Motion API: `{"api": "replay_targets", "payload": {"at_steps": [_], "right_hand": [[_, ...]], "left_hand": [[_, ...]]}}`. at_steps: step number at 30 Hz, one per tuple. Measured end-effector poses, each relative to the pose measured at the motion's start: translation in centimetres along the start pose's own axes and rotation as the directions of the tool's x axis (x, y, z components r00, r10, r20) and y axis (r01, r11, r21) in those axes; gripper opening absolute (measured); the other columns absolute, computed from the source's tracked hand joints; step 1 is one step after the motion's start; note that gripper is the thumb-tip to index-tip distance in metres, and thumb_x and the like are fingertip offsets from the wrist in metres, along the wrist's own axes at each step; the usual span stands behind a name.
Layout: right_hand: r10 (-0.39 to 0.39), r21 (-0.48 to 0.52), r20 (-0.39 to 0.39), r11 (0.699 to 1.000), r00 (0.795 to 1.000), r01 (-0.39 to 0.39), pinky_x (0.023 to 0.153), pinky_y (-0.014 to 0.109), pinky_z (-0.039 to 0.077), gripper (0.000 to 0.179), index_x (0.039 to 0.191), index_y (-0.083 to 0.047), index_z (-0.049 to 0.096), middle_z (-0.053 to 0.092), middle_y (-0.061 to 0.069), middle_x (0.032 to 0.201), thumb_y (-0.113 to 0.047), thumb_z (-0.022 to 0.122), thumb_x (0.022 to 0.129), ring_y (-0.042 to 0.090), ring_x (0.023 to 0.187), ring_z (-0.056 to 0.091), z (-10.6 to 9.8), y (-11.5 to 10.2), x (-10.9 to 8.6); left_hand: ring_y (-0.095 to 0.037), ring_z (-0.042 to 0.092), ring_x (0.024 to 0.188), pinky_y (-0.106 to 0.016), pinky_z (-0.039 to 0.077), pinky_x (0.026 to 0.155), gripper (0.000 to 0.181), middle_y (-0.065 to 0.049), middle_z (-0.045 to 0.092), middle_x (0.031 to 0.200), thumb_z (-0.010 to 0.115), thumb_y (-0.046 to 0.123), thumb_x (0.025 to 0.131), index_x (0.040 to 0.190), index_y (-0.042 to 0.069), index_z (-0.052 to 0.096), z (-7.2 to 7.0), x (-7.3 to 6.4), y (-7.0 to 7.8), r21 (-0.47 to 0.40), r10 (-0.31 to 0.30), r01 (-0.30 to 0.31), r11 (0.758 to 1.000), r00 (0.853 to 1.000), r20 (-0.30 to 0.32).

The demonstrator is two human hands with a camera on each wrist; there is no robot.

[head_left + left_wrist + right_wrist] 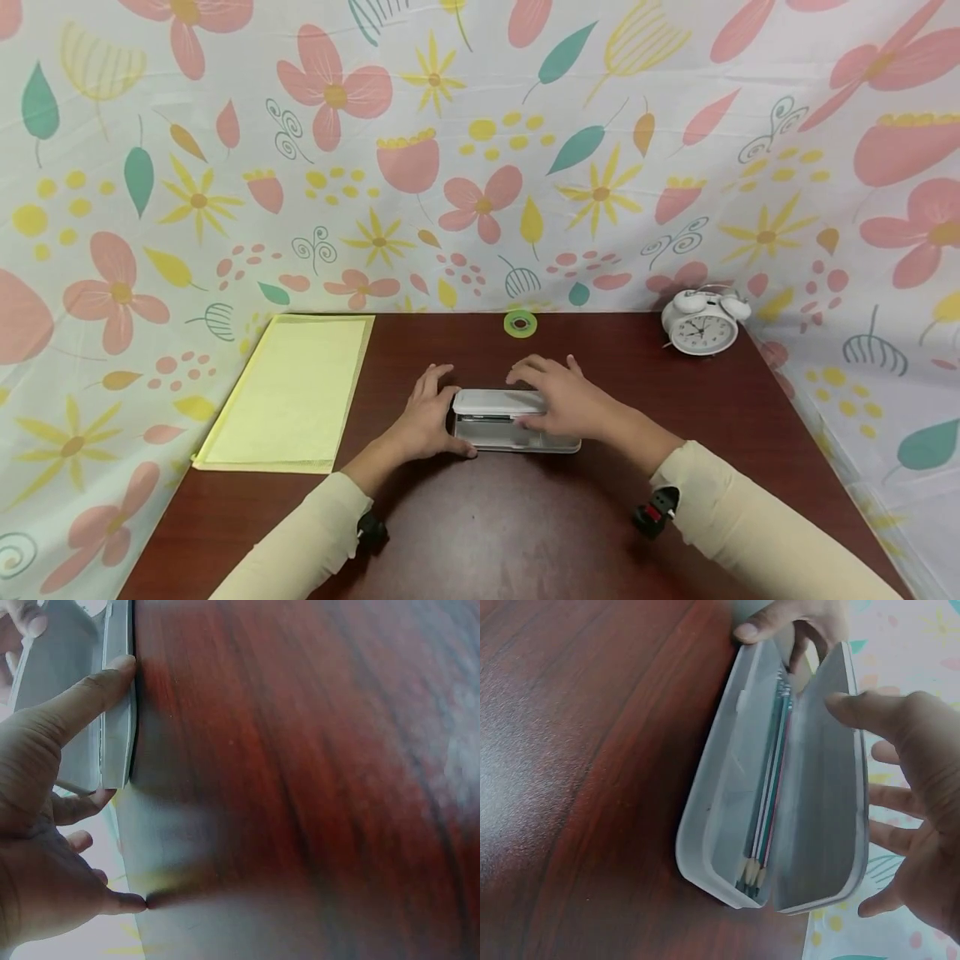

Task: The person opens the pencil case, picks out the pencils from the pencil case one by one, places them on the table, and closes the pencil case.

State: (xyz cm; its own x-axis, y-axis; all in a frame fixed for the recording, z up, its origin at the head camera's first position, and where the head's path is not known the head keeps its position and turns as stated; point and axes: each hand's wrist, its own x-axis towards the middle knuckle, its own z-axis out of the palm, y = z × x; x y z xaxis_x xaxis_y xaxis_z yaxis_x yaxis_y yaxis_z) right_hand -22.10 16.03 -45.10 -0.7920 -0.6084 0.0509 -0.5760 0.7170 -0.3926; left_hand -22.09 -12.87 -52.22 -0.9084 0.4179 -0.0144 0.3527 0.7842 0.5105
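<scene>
A grey-white pencil case [705, 825] lies on the table with its lid [825, 802] raised. Several pencils [769, 795] rest lengthwise inside, along the hinge side, as the right wrist view shows. At the case's left end my left hand [427, 421] holds it, thumb on the front edge and fingers around the far side. My right hand [566, 400] is at the right part of the lid. Its thumb lies against the lid's inner face while the other fingers spread behind it.
A yellow padded envelope [288, 392] lies flat at the left of the brown table [480, 525]. Behind the case, at the table's back edge, is a small round green roll [520, 323]. A white twin-bell alarm clock [702, 325] stands at the back right. Flower-patterned cloth surrounds the table.
</scene>
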Motion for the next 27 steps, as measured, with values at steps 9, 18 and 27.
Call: {"api": "replay_targets", "payload": {"at_steps": [9, 18, 27], "right_hand": [[-0.07, -0.024, -0.194, 0.997, 0.978, 0.067, 0.12, 0.091, 0.027, 0.022, 0.098, -0.026, 0.067, 0.068, 0.002, 0.133, -0.027, 0.09, 0.096, 0.03, 0.124, 0.069, -0.3, -0.2, -0.1], [-0.146, -0.332, -0.424, 0.943, 0.894, -0.004, 0.119, 0.084, 0.037, 0.007, 0.102, -0.024, 0.081, 0.067, 0.007, 0.122, -0.029, 0.086, 0.099, 0.035, 0.117, 0.061, 0.7, -0.6, 0.3], [-0.092, -0.53, -0.293, 0.844, 0.952, -0.082, 0.119, 0.087, 0.033, 0.093, 0.152, -0.015, 0.067, 0.06, 0.011, 0.137, -0.071, 0.089, 0.082, 0.035, 0.129, 0.06, 1.2, -0.4, -0.8]], "left_hand": [[-0.047, 0.012, 0.17, -0.067, 0.028, 0.134, 0.1, -0.017, 0.025, 0.176, 0.109, 0.048, 0.066, 0.141, -0.002, 0.065, 0.4, -0.2, 0.0, -0.04, -0.022, 0.021, 0.999, 0.999, -0.027], [-0.051, 0.018, 0.165, -0.068, 0.03, 0.132, 0.094, -0.022, 0.03, 0.168, 0.109, 0.048, 0.064, 0.133, -0.001, 0.068, 1.1, 0.0, -1.0, -0.084, 0.021, -0.028, 0.996, 0.996, -0.082], [-0.053, 0.015, 0.166, -0.073, 0.027, 0.13, 0.097, -0.021, 0.03, 0.168, 0.108, 0.057, 0.06, 0.133, 0.005, 0.069, 2.8, 0.7, -2.9, -0.11, 0.049, -0.062, 0.992, 0.992, -0.118]]}}
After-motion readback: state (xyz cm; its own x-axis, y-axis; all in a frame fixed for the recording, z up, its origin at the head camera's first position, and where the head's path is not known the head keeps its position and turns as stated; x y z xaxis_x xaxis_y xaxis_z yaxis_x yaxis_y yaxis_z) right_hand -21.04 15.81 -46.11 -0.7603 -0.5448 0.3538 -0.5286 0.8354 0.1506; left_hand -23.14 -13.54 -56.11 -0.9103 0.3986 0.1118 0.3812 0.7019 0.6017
